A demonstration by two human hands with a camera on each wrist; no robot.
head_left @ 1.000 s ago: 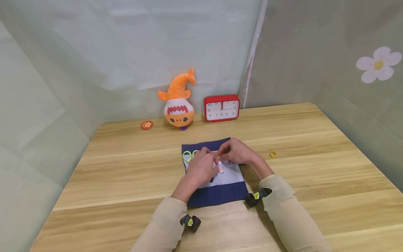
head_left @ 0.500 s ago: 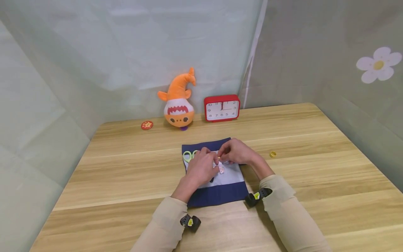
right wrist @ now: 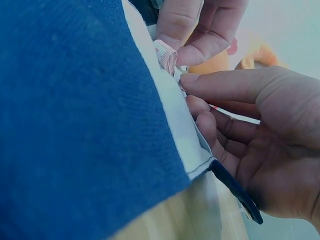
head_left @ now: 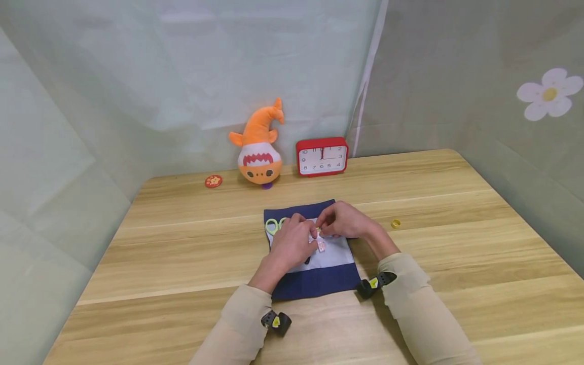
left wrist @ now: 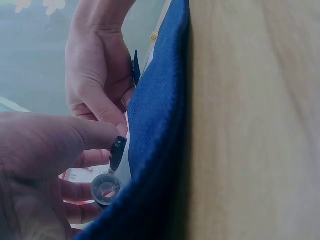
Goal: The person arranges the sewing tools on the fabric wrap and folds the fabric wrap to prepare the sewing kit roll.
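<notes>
A navy cloth case (head_left: 315, 283) with a white lining lies spread on the table. Over its middle, my left hand (head_left: 294, 241) and right hand (head_left: 344, 220) meet at the fingertips. Both pinch at a small yellow thing (head_left: 318, 229), mostly covered by the fingers. Green-handled scissors (head_left: 271, 226) lie on the case beside my left hand. A small white-and-pink coiled tape (right wrist: 166, 56) sits close to the fingertips in the right wrist view. Under my left palm, the left wrist view shows a dark clip-like piece (left wrist: 117, 152) and a clear ring-shaped piece (left wrist: 106, 189).
A gold ring-like piece (head_left: 396, 223) lies on the wooden table (head_left: 433, 203) to the right. At the back stand an orange plush shark (head_left: 259, 147) and a red clock (head_left: 322, 157). A red round badge (head_left: 213, 181) lies at the back left.
Both hands stay almost in place over the case. The small yellow thing turns and shifts slightly between the fingertips, while the other objects stay where they were.
</notes>
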